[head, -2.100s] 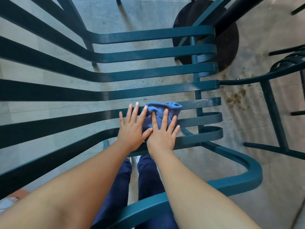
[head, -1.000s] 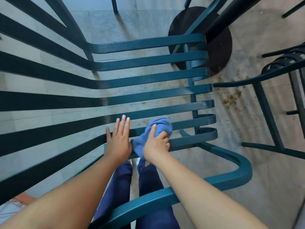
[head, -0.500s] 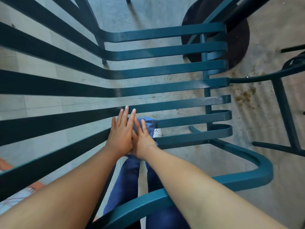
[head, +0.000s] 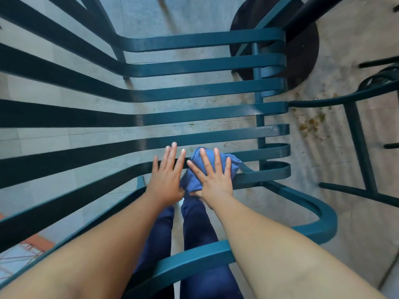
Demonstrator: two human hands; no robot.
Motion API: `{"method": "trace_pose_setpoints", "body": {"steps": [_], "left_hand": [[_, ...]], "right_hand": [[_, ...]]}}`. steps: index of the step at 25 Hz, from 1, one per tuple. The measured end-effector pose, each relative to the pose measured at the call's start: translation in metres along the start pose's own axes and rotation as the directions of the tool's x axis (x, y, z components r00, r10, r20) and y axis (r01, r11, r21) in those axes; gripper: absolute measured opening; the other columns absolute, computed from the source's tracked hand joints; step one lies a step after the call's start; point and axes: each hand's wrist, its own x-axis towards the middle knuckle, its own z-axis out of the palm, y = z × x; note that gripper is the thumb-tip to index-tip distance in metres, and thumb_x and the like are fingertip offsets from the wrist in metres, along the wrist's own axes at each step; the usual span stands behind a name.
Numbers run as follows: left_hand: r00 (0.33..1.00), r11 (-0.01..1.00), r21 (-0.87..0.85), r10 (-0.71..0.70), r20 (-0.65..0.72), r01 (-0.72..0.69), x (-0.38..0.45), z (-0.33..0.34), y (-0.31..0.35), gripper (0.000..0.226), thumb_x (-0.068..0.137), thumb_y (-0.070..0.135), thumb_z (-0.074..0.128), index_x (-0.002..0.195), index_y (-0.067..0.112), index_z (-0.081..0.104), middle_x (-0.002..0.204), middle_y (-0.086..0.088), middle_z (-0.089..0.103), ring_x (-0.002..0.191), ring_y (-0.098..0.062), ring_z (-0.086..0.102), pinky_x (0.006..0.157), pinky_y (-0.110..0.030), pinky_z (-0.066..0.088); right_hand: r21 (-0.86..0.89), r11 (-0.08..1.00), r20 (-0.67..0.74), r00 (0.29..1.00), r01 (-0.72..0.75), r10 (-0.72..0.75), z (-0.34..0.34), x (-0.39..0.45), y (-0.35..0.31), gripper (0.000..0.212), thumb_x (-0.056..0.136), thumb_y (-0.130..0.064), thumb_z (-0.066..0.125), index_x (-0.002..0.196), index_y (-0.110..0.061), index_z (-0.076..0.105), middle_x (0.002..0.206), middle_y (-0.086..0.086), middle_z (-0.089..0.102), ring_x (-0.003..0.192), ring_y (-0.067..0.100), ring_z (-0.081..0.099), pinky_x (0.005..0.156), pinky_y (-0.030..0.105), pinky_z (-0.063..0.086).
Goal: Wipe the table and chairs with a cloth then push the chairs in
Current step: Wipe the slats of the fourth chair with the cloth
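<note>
The chair [head: 205,114] is dark teal all over, its slats making a pattern of parallel bands with pale floor showing between them. The cloth [head: 195,180] on the slats is plain mid blue. The trousers [head: 198,223] seen below the seat are dark navy. The floor [head: 356,35] is pale grey-beige tile, speckled with brownish-yellow stains [head: 311,124] by the seat's right edge. A round table base [head: 306,46] at the top is near black. An orange-red patch [head: 34,244] shows at the lower left.

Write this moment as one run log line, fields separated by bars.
step: wiping seat | right hand: flat on blue cloth | left hand: flat on teal slatted metal chair
</note>
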Motion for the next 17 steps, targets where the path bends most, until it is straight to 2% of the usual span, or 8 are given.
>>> {"method": "trace_pose_setpoints", "body": {"steps": [5, 7, 9, 11, 13, 15, 16, 17], "left_hand": [[0.992, 0.992, -0.015, 0.125, -0.017, -0.125, 0.024, -0.006, 0.025, 0.1, 0.077, 0.037, 0.051, 0.147, 0.014, -0.015, 0.148, -0.001, -0.031, 0.137, -0.019, -0.029, 0.112, -0.048, -0.013], [0.991, 0.991, -0.015, 0.131, -0.015, -0.131, 0.029, -0.007, 0.03, 0.101, 0.076, 0.042, 0.048, 0.147, 0.015, -0.018, 0.147, -0.002, -0.033, 0.134, -0.02, -0.032, 0.111, -0.049, -0.013], [0.992, 0.991, 0.043, 0.127, -0.017, -0.126, 0.031, -0.005, 0.033, 0.105, 0.076, 0.046, 0.051, 0.143, 0.016, -0.024, 0.149, -0.007, -0.033, 0.134, -0.023, -0.034, 0.111, -0.051, -0.013], [0.994, 0.992, 0.067, 0.105, -0.017, -0.103, 0.031, -0.003, 0.035, 0.108, 0.078, 0.052, 0.051, 0.139, 0.016, -0.03, 0.147, -0.008, -0.036, 0.134, -0.026, -0.034, 0.111, -0.052, -0.013], [0.996, 0.994, 0.059, 0.089, -0.016, -0.088, 0.032, 0.0, 0.038, 0.109, 0.078, 0.058, 0.05, 0.137, 0.016, -0.031, 0.145, -0.009, -0.038, 0.133, -0.027, -0.036, 0.11, -0.053, -0.013], [0.997, 0.996, 0.043, 0.079, -0.02, -0.078, 0.032, 0.002, 0.042, 0.112, 0.076, 0.066, 0.049, 0.137, 0.016, -0.031, 0.144, -0.008, -0.039, 0.132, -0.028, -0.037, 0.109, -0.051, -0.017], [0.997, 0.996, 0.048, 0.074, -0.022, -0.073, 0.033, 0.002, 0.043, 0.113, 0.075, 0.068, 0.049, 0.137, 0.017, -0.031, 0.144, -0.008, -0.04, 0.132, -0.028, -0.038, 0.108, -0.051, -0.019], [0.997, 0.996, 0.056, 0.069, -0.017, -0.068, 0.035, 0.001, 0.044, 0.114, 0.075, 0.067, 0.05, 0.137, 0.017, -0.033, 0.143, -0.007, -0.042, 0.132, -0.028, -0.038, 0.107, -0.051, -0.019]], "right_hand": [[0.234, 0.926, 0.02, 0.954, -0.295, 0.299, 0.009, -0.008, 0.027, 0.083, 0.084, -0.071, 0.033, 0.127, -0.046, -0.033, 0.138, -0.001, -0.046, 0.136, 0.038, -0.031, 0.107, 0.064, -0.004], [0.429, 0.755, 0.043, 0.846, -0.496, 0.531, 0.015, -0.009, 0.042, 0.086, 0.087, -0.066, 0.036, 0.134, -0.04, -0.031, 0.147, 0.005, -0.038, 0.138, 0.041, -0.024, 0.109, 0.063, 0.004], [0.61, 0.497, 0.1, 0.683, -0.617, 0.724, 0.019, -0.006, 0.049, 0.085, 0.09, -0.058, 0.04, 0.144, -0.032, -0.021, 0.152, 0.014, -0.028, 0.138, 0.046, -0.017, 0.111, 0.06, 0.015], [0.786, 0.195, 0.175, 0.515, -0.586, 0.839, 0.013, 0.001, 0.038, 0.082, 0.092, -0.046, 0.048, 0.147, -0.025, -0.009, 0.153, 0.022, -0.018, 0.138, 0.05, -0.003, 0.111, 0.057, 0.02], [0.847, -0.328, 0.466, 0.287, -0.418, 0.837, -0.004, 0.007, 0.016, 0.079, 0.094, -0.035, 0.051, 0.148, -0.018, -0.004, 0.154, 0.026, -0.003, 0.136, 0.048, 0.02, 0.108, 0.051, 0.024], [0.631, -0.764, 0.771, 0.217, -0.135, 0.598, -0.013, 0.017, 0.008, 0.075, 0.098, -0.034, 0.045, 0.149, -0.009, -0.004, 0.151, 0.023, 0.018, 0.129, 0.043, 0.037, 0.102, 0.048, 0.03], [0.511, -0.856, 0.833, 0.199, 0.075, 0.515, -0.014, 0.02, 0.012, 0.071, 0.099, -0.034, 0.041, 0.149, -0.006, -0.001, 0.149, 0.024, 0.024, 0.126, 0.043, 0.04, 0.1, 0.047, 0.033], [0.511, -0.85, 0.826, 0.2, 0.128, 0.526, -0.014, 0.024, 0.022, 0.067, 0.098, -0.035, 0.039, 0.148, -0.002, 0.009, 0.146, 0.026, 0.027, 0.122, 0.042, 0.043, 0.098, 0.047, 0.036]]}}
